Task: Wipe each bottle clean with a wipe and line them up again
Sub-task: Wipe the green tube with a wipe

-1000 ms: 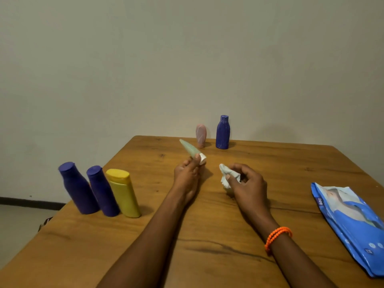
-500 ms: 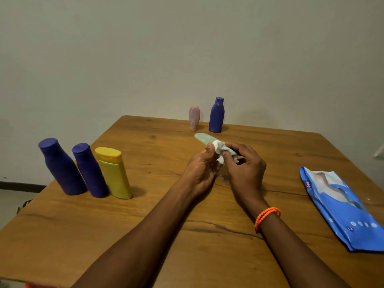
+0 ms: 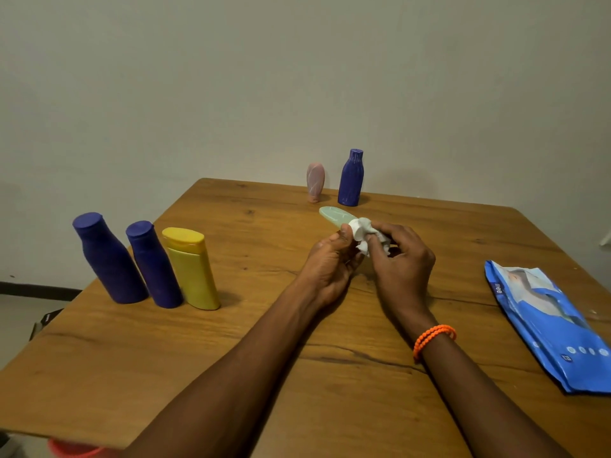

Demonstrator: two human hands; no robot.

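Observation:
My left hand grips a small pale green bottle by its lower end, its tip pointing up and to the left. My right hand holds a crumpled white wipe pressed against the bottle's middle. Two dark blue bottles and a yellow bottle stand in a row at the table's left edge. A pink bottle and another dark blue bottle stand at the far edge.
A blue pack of wipes lies flat at the right side of the wooden table. A plain wall rises behind the table. Something red shows below the near left table edge.
My hands came together: the wipe, held apart from the green bottle a second ago, now wraps its middle. The view also dropped and widened slightly.

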